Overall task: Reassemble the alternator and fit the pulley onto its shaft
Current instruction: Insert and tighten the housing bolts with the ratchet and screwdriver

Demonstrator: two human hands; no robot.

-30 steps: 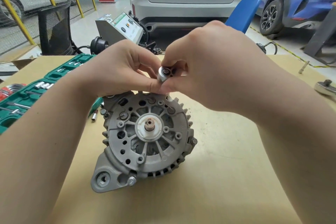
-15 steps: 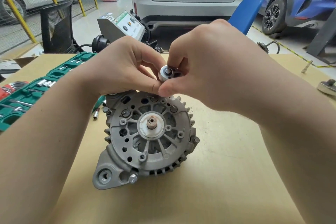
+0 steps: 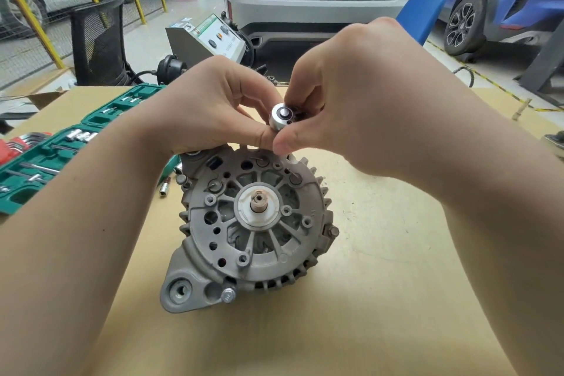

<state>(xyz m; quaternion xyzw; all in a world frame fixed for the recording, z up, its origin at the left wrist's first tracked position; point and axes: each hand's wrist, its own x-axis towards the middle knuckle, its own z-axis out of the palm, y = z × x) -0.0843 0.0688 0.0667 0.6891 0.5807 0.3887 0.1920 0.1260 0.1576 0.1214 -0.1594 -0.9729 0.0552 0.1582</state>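
Above the far rim of the alternator (image 3: 256, 223), which lies on the table (image 3: 396, 253) with its bare shaft (image 3: 258, 203) pointing up, the left hand (image 3: 210, 107) and right hand (image 3: 351, 94) together pinch a small silver metal piece (image 3: 281, 117), apparently readying it for fitting.

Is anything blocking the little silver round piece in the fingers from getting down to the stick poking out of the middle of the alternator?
Nothing visible: the silver piece is above the alternator's far edge, and the shaft is bare.
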